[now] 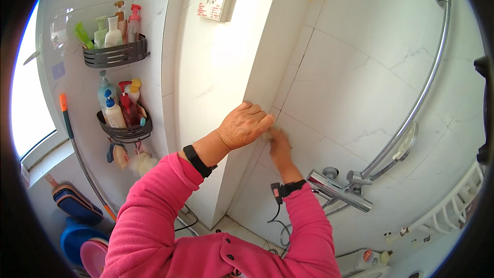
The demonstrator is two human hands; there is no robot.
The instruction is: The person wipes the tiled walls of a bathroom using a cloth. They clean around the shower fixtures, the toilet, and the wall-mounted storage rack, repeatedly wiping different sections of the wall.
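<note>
My left hand (247, 125) is curled like a fist in front of the edge of a white tiled wall column (216, 69). Its palm is turned away, so I cannot see whether anything is inside. Just to its right and slightly lower, my right hand (280, 144) is blurred by motion. A small pale blur lies between the two hands; I cannot tell what it is. Both wrists carry black bands, and a thin cable hangs from the right wristband (285, 191). Marbled white tiles (339, 96) rise behind the right hand.
Right of my hands are a chrome shower mixer (339, 191), a riser rail (428, 81) and a hand shower (407, 141). Two black corner baskets (115, 56) hold several bottles. Lower left are a long-handled tool (79, 156), a blue basin (77, 239) and a pink basin (92, 258).
</note>
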